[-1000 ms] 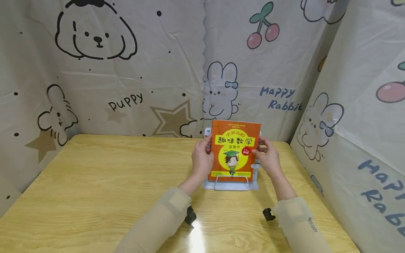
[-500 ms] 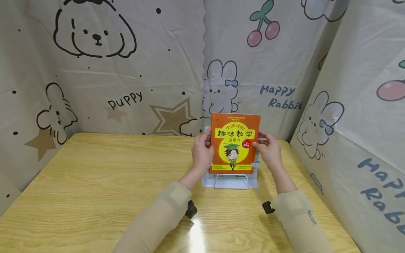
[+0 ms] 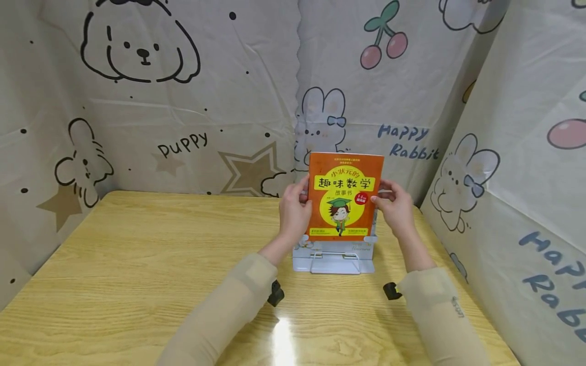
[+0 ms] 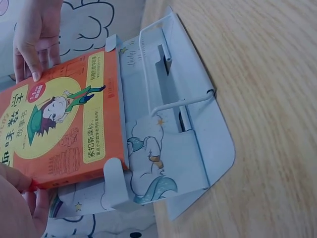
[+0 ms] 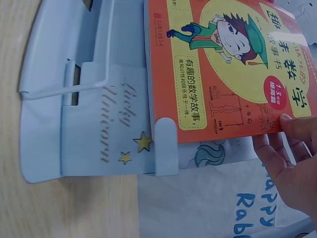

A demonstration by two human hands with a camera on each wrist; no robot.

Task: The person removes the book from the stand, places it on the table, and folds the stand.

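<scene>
An orange book with a yellow circle and a cartoon graduate on its cover is held upright by its two side edges. My left hand grips the left edge; my right hand grips the right edge, thumb on the cover. Behind and below it stands a pale blue book stand printed with a unicorn. The book's lower edge is raised above the stand's wire holder. Two side clips, one seen as a clip in the right wrist view, overlap the book's lower corners.
The stand rests on a wood-grain table. A printed cloth hangs behind the table and along both sides. Black devices are strapped below both sleeves.
Both hands have lifted the book upward, so its lower edge has risen from the wire holder to the side clips. More of the stand's printed panel shows; the stand has stayed in place.
</scene>
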